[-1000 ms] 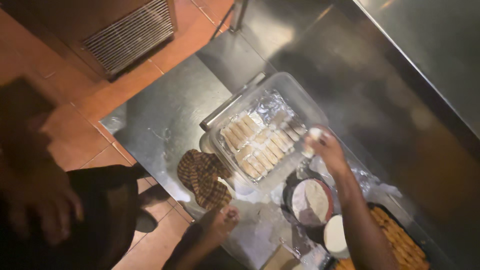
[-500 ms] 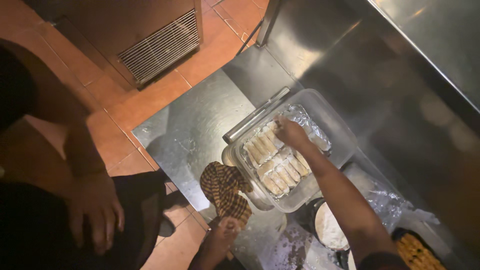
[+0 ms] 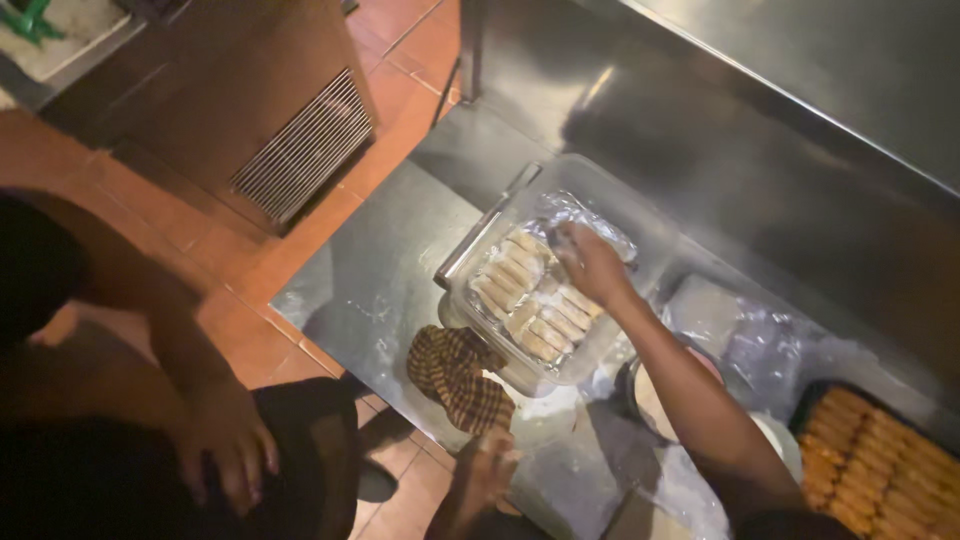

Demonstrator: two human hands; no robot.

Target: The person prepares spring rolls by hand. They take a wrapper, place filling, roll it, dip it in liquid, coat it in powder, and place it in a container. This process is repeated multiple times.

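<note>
My right hand reaches into a clear plastic container lined with film. Its fingers rest on the pale dough rolls packed there in rows, at the far right end. Whether a roll is between the fingers is hidden. My left hand lies on the near edge of the steel table, just below a brown checked cloth, and holds nothing.
A bowl with a pale filling sits under my right forearm. A dark tray of golden fried rolls is at the right. Another person stands at the left, a hand on their thigh. A metal cabinet with a vent stands on the tiled floor.
My right hand went from the bowl area over to the container and now rests on the rolls. The view has swung right and down; my left hand stays by the cloth.
</note>
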